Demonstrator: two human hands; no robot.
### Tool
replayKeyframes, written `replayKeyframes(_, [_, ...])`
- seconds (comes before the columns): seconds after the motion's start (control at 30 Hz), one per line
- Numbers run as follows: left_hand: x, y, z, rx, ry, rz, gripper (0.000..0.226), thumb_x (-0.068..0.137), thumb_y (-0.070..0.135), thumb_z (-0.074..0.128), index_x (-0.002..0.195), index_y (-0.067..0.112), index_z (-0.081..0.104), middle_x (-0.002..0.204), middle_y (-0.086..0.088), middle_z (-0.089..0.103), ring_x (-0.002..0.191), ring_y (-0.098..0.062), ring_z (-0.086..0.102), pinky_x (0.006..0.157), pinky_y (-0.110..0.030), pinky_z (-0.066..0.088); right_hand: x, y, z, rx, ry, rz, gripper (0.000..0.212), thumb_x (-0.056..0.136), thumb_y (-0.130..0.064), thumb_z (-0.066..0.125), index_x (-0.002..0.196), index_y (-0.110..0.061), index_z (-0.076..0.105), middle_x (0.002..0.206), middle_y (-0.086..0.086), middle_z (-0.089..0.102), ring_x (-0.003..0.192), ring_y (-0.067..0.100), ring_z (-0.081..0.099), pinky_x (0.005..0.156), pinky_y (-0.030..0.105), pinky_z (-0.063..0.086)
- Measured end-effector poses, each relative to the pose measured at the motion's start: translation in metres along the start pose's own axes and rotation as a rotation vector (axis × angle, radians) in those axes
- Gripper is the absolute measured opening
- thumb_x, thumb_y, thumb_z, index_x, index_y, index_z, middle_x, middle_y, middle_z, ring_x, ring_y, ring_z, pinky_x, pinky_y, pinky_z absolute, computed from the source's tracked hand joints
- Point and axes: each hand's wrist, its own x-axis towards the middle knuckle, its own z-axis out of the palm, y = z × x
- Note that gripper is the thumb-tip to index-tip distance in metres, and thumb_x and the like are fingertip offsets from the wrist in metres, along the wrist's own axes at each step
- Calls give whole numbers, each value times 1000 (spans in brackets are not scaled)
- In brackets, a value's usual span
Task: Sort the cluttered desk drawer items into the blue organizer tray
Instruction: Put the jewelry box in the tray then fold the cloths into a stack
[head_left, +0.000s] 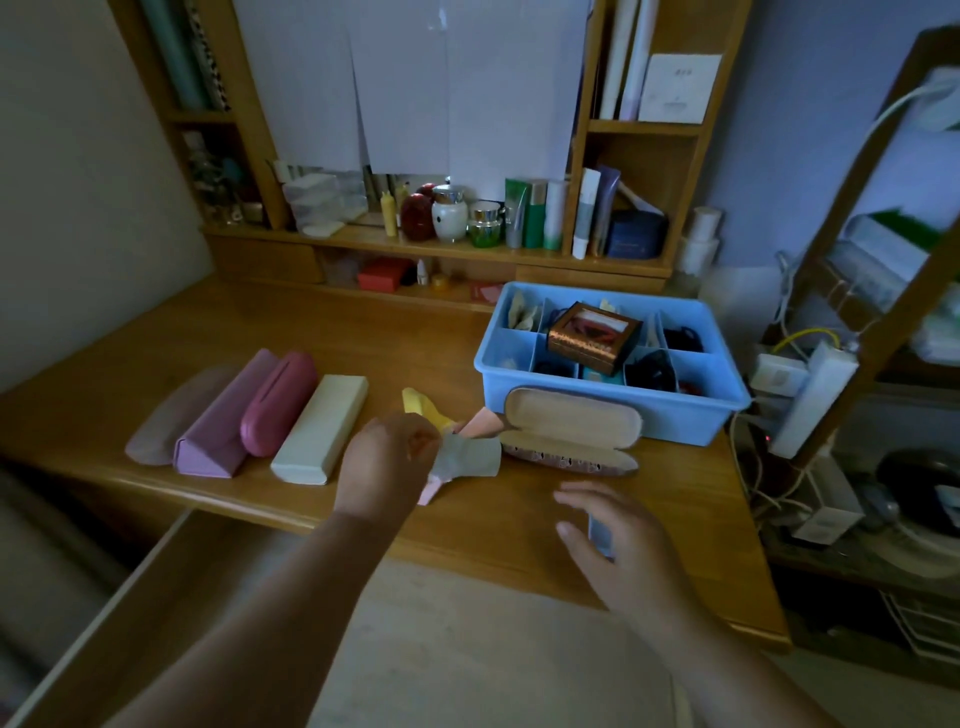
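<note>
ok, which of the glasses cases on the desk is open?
The brown hard-shell case right in front of the blue organizer tray, lid up. The four pink, mauve and cream cases to its left are all closed.

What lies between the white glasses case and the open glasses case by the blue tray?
In the head view: the left hand gripping a grey cloth, with yellow and pink cloths behind it, between white case and open case.

My left hand (387, 460) and right hand (618, 540) are both bare, with no rings, gloves or watch that I can see. My forearms are bare too, from the wrists down to the near edge of view, with no sleeve showing. My nails look short and plain.
</note>
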Motion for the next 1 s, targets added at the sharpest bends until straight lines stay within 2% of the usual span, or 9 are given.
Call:
replayKeyframes(0.1, [8,0,-8,-216,30,-208,8,82,15,67,76,19,68,70,3,64,64,-15,58,57,-25,44,29,-27,11,151,-26,28,17,88,-25,64,103,-31,69,101,-22,62,91,-8,55,80,7,43])
replayKeyframes(0.17, [12,0,-15,-338,33,-270,12,82,12,67,72,19,66,65,4,65,62,-16,62,61,-28,48,48,-45,20,282,-10,60,14,86,-22,66,96,-30,71,92,-20,65,87,-9,56,75,6,41])
replayKeyframes(0.37, [26,17,-50,-548,-2,-183,22,79,9,72,68,26,66,61,9,68,57,-1,61,58,-19,49,91,-97,36,530,-5,105,30,83,-31,69,111,-40,60,93,-23,60,85,-3,59,61,3,43])
replayKeyframes(0.43, [30,27,-62,-558,3,-135,23,80,9,72,68,28,66,61,15,68,55,3,60,54,-13,47,103,-112,32,539,36,68,14,84,-33,68,93,-42,63,85,-23,62,78,-5,60,62,7,43])
replayKeyframes(0.5, [32,36,-75,-624,44,-119,20,81,7,71,71,24,66,62,15,69,55,5,60,52,-9,45,110,-122,26,541,63,52,12,84,-32,68,81,-41,61,78,-20,64,77,-4,61,68,18,50])
replayKeyframes(0.6, [35,46,-93,-755,105,-130,8,82,9,69,76,15,68,72,0,73,61,-8,62,56,-17,50,111,-129,15,465,49,43,10,85,-30,66,77,-34,62,72,-13,63,73,8,62,68,29,54])
replayKeyframes(0.83, [17,55,-119,-790,186,-138,5,84,11,67,83,15,68,73,-2,73,56,-9,60,51,-15,50,81,-125,-18,339,49,-39,8,86,-35,65,80,-30,66,67,-14,59,62,1,57,56,18,40])
replayKeyframes(0.9, [10,54,-126,-793,164,-151,7,84,9,66,86,15,68,72,-2,72,55,-10,61,52,-16,52,72,-122,-29,333,25,-21,11,86,-30,66,77,-34,62,66,-14,61,57,0,61,52,13,39])
replayKeyframes(1.0, [-2,52,-137,-788,72,-187,13,81,9,68,92,16,68,71,-1,72,59,-9,67,55,-15,53,60,-122,-47,334,37,-40,16,88,-26,64,77,-35,59,74,-14,65,64,-5,61,54,11,41])
